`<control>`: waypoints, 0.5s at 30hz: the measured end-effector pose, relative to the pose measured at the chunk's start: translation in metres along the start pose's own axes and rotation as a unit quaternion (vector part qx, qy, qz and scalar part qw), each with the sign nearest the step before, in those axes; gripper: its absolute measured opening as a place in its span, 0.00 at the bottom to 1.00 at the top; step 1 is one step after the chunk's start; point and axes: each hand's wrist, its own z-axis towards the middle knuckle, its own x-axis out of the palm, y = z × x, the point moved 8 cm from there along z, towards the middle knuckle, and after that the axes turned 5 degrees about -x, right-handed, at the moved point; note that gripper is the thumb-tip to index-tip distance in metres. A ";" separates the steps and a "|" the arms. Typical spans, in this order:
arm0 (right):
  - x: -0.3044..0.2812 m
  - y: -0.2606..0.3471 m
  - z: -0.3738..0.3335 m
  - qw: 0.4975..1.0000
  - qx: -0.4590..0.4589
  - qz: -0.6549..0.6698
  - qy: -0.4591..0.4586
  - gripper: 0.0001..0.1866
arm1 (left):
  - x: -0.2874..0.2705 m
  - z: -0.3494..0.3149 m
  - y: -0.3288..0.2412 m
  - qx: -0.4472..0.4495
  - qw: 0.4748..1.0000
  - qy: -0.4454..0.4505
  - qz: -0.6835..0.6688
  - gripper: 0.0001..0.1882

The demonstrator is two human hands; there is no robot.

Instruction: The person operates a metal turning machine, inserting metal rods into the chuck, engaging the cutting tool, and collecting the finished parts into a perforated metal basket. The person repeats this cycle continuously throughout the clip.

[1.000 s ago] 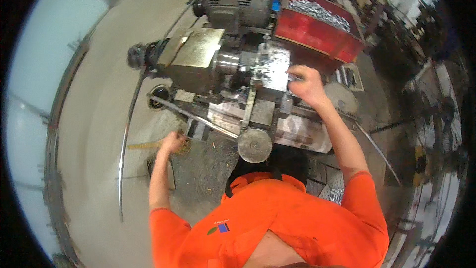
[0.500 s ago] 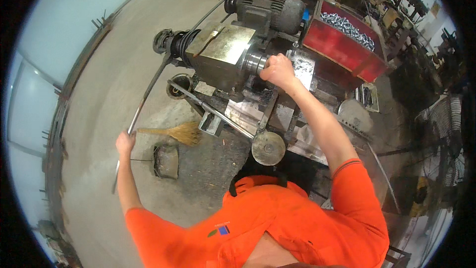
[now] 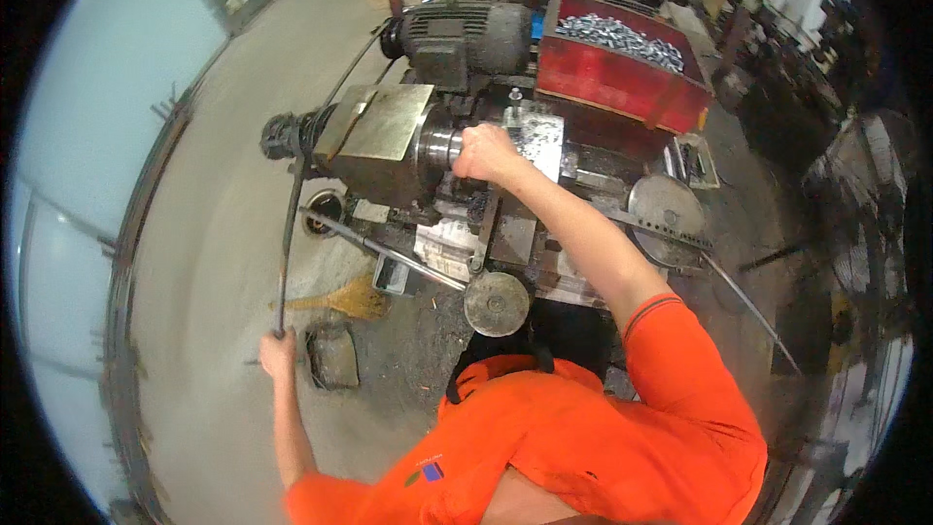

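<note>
My left hand (image 3: 278, 355) is wrapped round the lower part of a long metal lever (image 3: 292, 233), which runs up to the left end of a lathe headstock (image 3: 374, 136). No rod shows clearly below that fist. My right hand (image 3: 483, 153) is closed at the front of the shiny round spindle nose (image 3: 440, 148). Whatever its fingers hold there is hidden by the hand. A second bar (image 3: 389, 251) slants from the lathe's front to a round metal disc (image 3: 497, 304) near my waist. Just right of my right hand is a metal block with shavings (image 3: 542, 144).
Behind the headstock sits an electric motor (image 3: 466, 39). A red bin (image 3: 622, 87) of small metal parts (image 3: 622, 39) stands back right. On the floor at left lie a straw broom (image 3: 350, 299) and a dustpan (image 3: 332, 357). A round plate (image 3: 666, 206) is at the right.
My left hand has come nearer to me and rightward with the lever, which now stands steeper. My right hand stays at the spindle nose. The whole view has shifted, putting the lathe farther left.
</note>
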 end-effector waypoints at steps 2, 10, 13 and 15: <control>-0.005 -0.002 -0.003 1.000 0.006 -0.012 0.006 0.16 | 0.002 -0.045 -0.034 0.073 0.996 -0.043 0.013 0.19; -0.152 -0.060 -0.049 0.977 -0.023 -0.039 -0.209 0.13 | 0.037 0.009 0.001 0.147 0.972 0.149 -0.102 0.21; -0.219 -0.099 -0.091 0.916 0.035 -0.184 -0.354 0.26 | 0.017 0.003 -0.063 0.187 0.935 0.249 -0.169 0.20; -0.236 -0.091 -0.117 0.907 -0.024 -0.145 -0.394 0.27 | 0.031 0.022 -0.076 0.196 0.893 0.262 -0.310 0.15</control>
